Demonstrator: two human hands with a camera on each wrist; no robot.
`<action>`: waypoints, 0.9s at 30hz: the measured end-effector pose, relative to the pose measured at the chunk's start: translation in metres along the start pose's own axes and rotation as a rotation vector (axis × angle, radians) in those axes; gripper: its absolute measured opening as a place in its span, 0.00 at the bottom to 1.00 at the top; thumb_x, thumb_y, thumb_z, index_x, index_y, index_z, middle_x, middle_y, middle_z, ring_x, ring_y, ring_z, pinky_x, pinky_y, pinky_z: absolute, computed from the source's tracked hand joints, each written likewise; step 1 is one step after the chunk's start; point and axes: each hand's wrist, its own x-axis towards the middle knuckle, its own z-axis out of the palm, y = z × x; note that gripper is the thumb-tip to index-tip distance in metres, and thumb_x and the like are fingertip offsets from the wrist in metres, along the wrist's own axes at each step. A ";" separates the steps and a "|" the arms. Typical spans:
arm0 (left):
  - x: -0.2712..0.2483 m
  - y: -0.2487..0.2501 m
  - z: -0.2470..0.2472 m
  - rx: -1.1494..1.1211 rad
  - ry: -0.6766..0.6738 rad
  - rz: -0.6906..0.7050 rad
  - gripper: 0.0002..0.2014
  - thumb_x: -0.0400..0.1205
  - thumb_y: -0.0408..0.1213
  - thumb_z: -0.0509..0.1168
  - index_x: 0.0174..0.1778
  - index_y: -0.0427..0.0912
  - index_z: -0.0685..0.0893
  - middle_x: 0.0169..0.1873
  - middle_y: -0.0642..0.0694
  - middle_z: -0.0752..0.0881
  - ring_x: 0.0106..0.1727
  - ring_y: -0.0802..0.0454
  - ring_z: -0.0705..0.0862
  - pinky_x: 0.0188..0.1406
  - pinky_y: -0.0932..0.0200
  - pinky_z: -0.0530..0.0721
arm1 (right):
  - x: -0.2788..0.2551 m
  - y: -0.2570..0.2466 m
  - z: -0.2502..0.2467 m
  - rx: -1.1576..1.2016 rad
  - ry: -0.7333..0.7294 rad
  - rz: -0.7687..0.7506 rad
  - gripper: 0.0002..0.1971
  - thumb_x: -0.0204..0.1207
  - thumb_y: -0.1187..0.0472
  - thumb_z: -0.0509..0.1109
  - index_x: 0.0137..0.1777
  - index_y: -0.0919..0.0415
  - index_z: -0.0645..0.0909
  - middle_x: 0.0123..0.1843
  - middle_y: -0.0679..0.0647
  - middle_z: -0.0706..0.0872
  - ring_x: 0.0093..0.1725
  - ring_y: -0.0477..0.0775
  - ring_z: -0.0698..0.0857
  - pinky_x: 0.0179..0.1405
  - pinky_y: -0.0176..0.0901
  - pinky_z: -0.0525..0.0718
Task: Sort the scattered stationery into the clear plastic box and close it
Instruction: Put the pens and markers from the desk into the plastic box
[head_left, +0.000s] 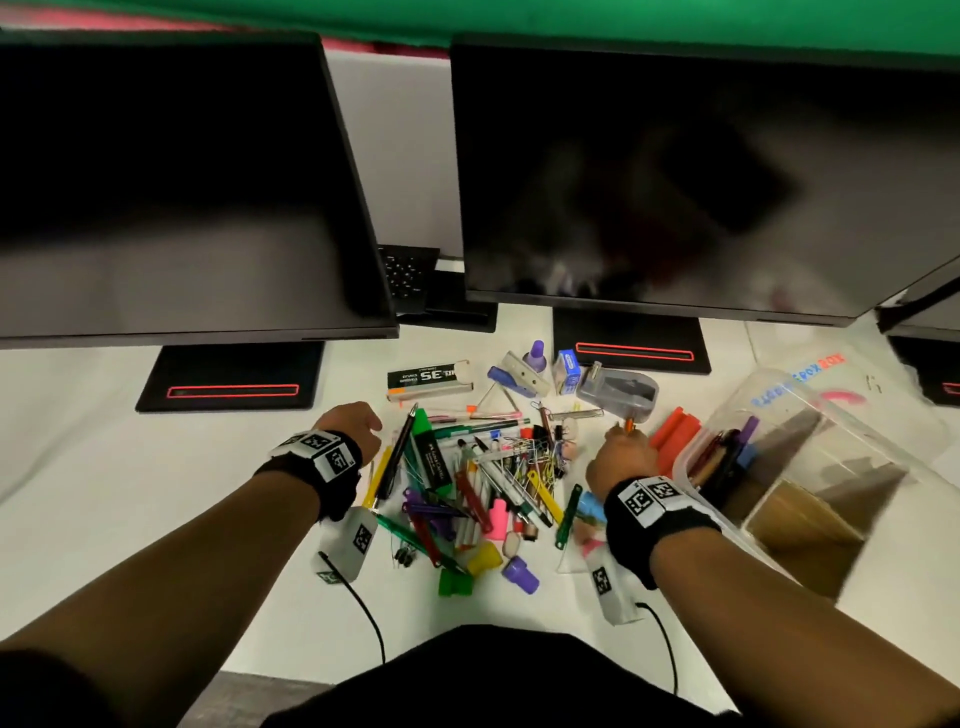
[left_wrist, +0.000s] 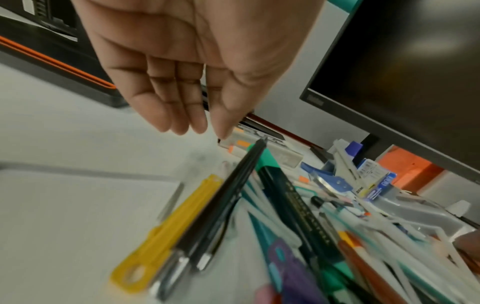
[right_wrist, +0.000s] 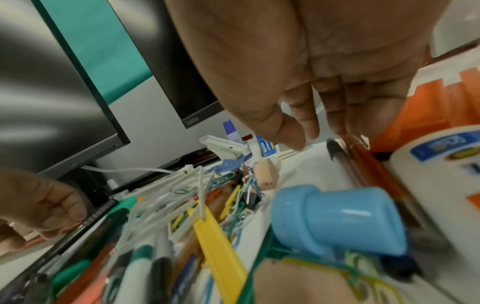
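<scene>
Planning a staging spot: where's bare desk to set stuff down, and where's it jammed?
Free: the white desk left of the left hand, in front of the left monitor base. Also the near strip between the forearms. Crowded: the pile between the hands, back to the stapler. The box blocks the right.

Near pens (left_wrist: 298, 267) smear into blur; clear plastic box (head_left: 810, 467) runs off-frame.

A black box (head_left: 429, 378) behind the stationery reads "35"; other print is too blurred.
</scene>
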 end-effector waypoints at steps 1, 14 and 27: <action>-0.001 -0.001 0.002 0.015 -0.009 -0.003 0.13 0.78 0.35 0.67 0.58 0.43 0.81 0.61 0.44 0.83 0.62 0.44 0.81 0.56 0.57 0.79 | 0.001 0.001 0.001 -0.017 -0.002 -0.008 0.22 0.77 0.62 0.62 0.71 0.67 0.70 0.69 0.63 0.77 0.67 0.61 0.78 0.65 0.47 0.78; -0.010 0.023 0.023 -0.017 -0.049 -0.049 0.15 0.82 0.39 0.58 0.63 0.38 0.75 0.63 0.39 0.81 0.64 0.39 0.80 0.60 0.50 0.78 | -0.004 -0.003 0.008 0.125 -0.086 -0.025 0.23 0.76 0.67 0.66 0.69 0.70 0.64 0.66 0.64 0.81 0.65 0.63 0.81 0.60 0.46 0.80; -0.017 0.039 0.027 -0.045 -0.071 -0.017 0.07 0.77 0.38 0.60 0.47 0.40 0.76 0.45 0.42 0.81 0.42 0.44 0.79 0.40 0.55 0.76 | -0.032 -0.019 0.000 0.379 -0.106 -0.165 0.10 0.75 0.63 0.65 0.54 0.64 0.81 0.49 0.63 0.85 0.54 0.63 0.84 0.44 0.39 0.73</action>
